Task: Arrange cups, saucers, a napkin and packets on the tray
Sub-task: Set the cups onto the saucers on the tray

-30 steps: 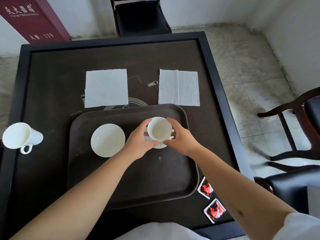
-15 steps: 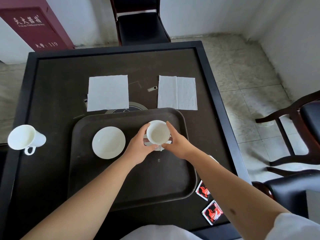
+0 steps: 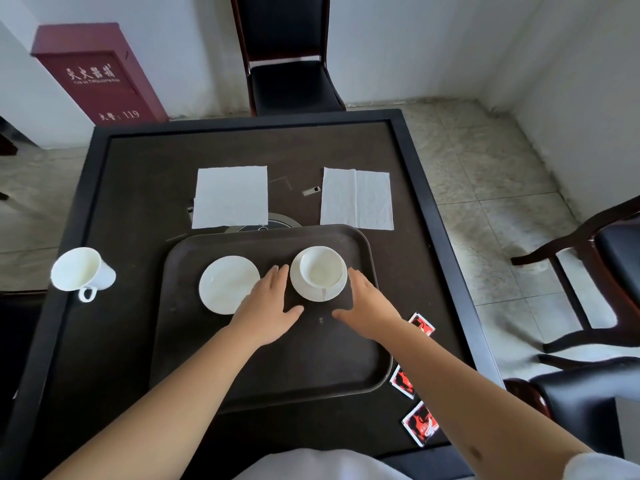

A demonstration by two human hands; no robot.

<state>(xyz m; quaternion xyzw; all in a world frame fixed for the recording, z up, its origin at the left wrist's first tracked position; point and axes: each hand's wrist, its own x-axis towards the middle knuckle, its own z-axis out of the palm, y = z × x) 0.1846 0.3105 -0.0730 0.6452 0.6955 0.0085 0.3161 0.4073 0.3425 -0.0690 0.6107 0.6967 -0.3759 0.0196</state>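
Note:
A dark brown tray (image 3: 304, 372) lies on the table. On its far right, a white cup (image 3: 322, 266) stands on a white saucer (image 3: 304, 289). A second, bare saucer (image 3: 227, 284) sits on the tray's far left. My left hand (image 3: 268, 308) and my right hand (image 3: 367, 306) hover flat over the tray on either side of the cup, fingers straight, holding nothing. Another white cup (image 3: 81, 273) stands on the table's left edge. Two white napkins (image 3: 230, 197) (image 3: 356, 198) lie beyond the tray. Red packets (image 3: 420, 424) (image 3: 401, 381) (image 3: 420, 323) lie right of the tray.
The dark table (image 3: 138, 188) has a raised black rim. A black chair (image 3: 287, 77) stands at its far side and another chair (image 3: 588, 289) at the right. A red cabinet (image 3: 100, 77) stands against the far left wall.
Both hands have let go of the cup, which now stands on its saucer, and have drawn back toward me with fingers spread. The camera has tilted up.

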